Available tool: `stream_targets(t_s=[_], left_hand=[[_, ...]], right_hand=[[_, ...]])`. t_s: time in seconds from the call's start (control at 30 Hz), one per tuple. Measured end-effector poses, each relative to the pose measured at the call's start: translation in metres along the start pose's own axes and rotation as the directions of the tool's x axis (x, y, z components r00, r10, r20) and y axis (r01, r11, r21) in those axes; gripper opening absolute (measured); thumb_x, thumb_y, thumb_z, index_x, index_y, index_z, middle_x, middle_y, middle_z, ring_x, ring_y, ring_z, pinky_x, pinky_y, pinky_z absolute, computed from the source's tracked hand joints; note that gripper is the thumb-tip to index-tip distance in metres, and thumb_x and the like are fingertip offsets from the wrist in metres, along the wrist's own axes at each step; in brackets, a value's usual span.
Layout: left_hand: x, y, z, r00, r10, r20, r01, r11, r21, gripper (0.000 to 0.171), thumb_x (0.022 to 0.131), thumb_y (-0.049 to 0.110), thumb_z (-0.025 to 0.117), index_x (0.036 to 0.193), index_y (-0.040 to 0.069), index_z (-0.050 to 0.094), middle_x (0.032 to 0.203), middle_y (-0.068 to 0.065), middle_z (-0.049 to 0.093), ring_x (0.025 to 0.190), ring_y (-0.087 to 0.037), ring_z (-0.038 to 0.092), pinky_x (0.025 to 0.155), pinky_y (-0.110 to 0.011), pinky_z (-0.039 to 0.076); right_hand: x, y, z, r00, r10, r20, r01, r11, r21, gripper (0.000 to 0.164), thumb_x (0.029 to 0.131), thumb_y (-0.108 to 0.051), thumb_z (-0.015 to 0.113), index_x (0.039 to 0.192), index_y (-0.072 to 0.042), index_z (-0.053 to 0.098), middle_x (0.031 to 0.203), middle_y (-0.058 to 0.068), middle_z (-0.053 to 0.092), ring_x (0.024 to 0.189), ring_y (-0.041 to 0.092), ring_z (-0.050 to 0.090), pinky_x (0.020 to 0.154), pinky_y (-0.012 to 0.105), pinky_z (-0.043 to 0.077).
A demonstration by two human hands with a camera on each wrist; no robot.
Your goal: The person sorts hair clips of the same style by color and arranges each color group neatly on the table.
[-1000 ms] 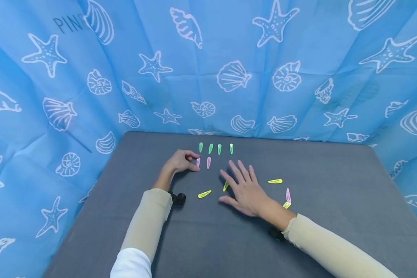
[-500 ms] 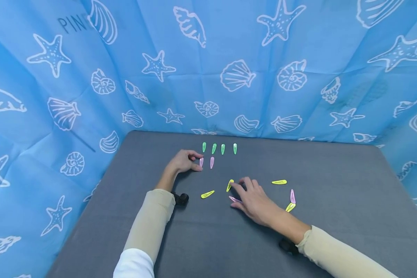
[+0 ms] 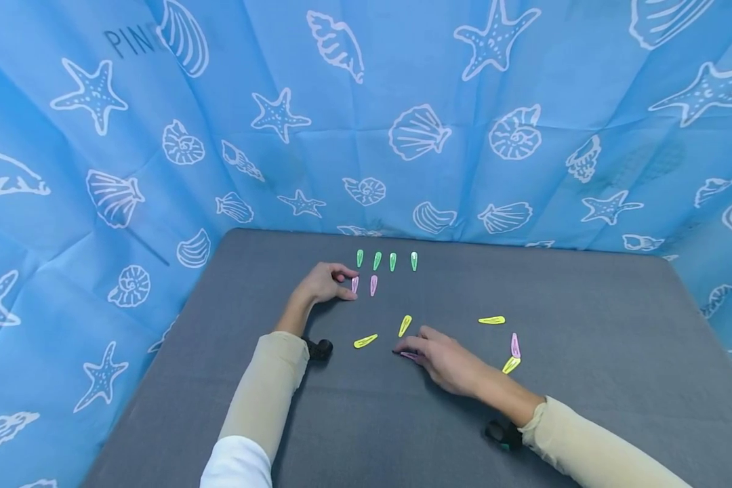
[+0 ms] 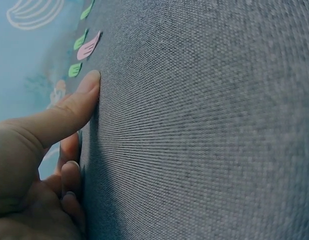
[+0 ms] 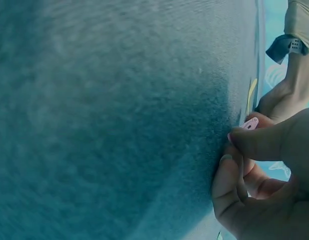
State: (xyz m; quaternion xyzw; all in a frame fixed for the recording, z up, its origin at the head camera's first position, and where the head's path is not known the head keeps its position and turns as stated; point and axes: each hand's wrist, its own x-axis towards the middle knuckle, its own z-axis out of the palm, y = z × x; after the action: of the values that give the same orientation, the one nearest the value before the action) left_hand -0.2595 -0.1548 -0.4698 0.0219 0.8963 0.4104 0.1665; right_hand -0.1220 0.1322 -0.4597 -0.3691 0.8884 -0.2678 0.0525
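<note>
Two pink hair clips lie side by side below the green ones in the head view. My left hand has its forefinger and thumb at the two ends of the left pink clip, pinching it against the table. The other pink clip lies just right of it. In the left wrist view my thumb hides the pinched clip. Lower on the table, my right hand pinches another pink hair clip between thumb and fingers, close to the cloth. A yellow clip lies just beyond that hand.
Several green clips form a row near the back edge of the grey table. Yellow clips lie at the middle and right. A pink clip touches a yellow clip. A blue curtain hangs behind.
My right hand was spread flat over the table. It drew back, its fingers curled, and it took hold of a pink hair clip. My left hand stayed at its clip; the view shifted slightly.
</note>
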Motion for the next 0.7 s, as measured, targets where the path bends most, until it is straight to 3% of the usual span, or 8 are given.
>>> stream_targets(t_s=[0.13, 0.37, 0.57, 0.7], left_hand=[[0.001, -0.001, 0.0, 1.0, 0.003, 0.001, -0.003, 1.0, -0.003, 0.046, 0.078, 0.017, 0.09, 0.122, 0.02, 0.075, 0.092, -0.002, 0.05, 0.091, -0.021, 0.047, 0.081, -0.036, 0.036], [0.001, -0.001, 0.0, 1.0, 0.002, 0.013, -0.001, 1.0, -0.01, 0.046, 0.078, 0.016, 0.089, 0.122, 0.019, 0.075, 0.093, -0.003, 0.049, 0.092, -0.021, 0.047, 0.081, -0.036, 0.036], [0.001, -0.001, -0.001, 1.0, 0.002, 0.019, -0.002, 1.0, -0.009, 0.046, 0.079, 0.016, 0.089, 0.122, 0.02, 0.075, 0.093, -0.003, 0.049, 0.092, -0.021, 0.046, 0.082, -0.036, 0.035], [0.002, -0.002, -0.002, 1.0, -0.003, 0.023, 0.003, 1.0, -0.014, 0.045, 0.079, 0.015, 0.089, 0.121, 0.02, 0.075, 0.094, -0.003, 0.049, 0.092, -0.021, 0.046, 0.082, -0.037, 0.035]], right_hand=[[0.006, 0.004, -0.002, 1.0, 0.001, -0.016, -0.001, 0.999, 0.053, 0.025, 0.097, -0.002, 0.065, 0.118, -0.013, 0.071, 0.096, 0.002, 0.065, 0.08, 0.005, 0.055, 0.07, 0.024, 0.049], [0.034, 0.013, -0.013, 0.98, 0.151, -0.131, -0.124, 0.972, 0.199, 0.015, 0.098, -0.006, 0.066, 0.112, -0.008, 0.071, 0.088, 0.002, 0.071, 0.073, 0.006, 0.059, 0.066, 0.023, 0.048], [0.066, 0.028, -0.017, 0.941, 0.229, -0.249, -0.186, 0.965, 0.184, 0.012, 0.098, -0.012, 0.068, 0.108, -0.007, 0.072, 0.086, 0.002, 0.074, 0.071, 0.009, 0.06, 0.067, 0.027, 0.048], [0.084, 0.039, -0.016, 0.923, 0.289, -0.256, -0.252, 0.953, 0.168, 0.011, 0.098, -0.013, 0.069, 0.106, -0.007, 0.073, 0.084, 0.004, 0.075, 0.072, 0.011, 0.064, 0.068, 0.031, 0.05]])
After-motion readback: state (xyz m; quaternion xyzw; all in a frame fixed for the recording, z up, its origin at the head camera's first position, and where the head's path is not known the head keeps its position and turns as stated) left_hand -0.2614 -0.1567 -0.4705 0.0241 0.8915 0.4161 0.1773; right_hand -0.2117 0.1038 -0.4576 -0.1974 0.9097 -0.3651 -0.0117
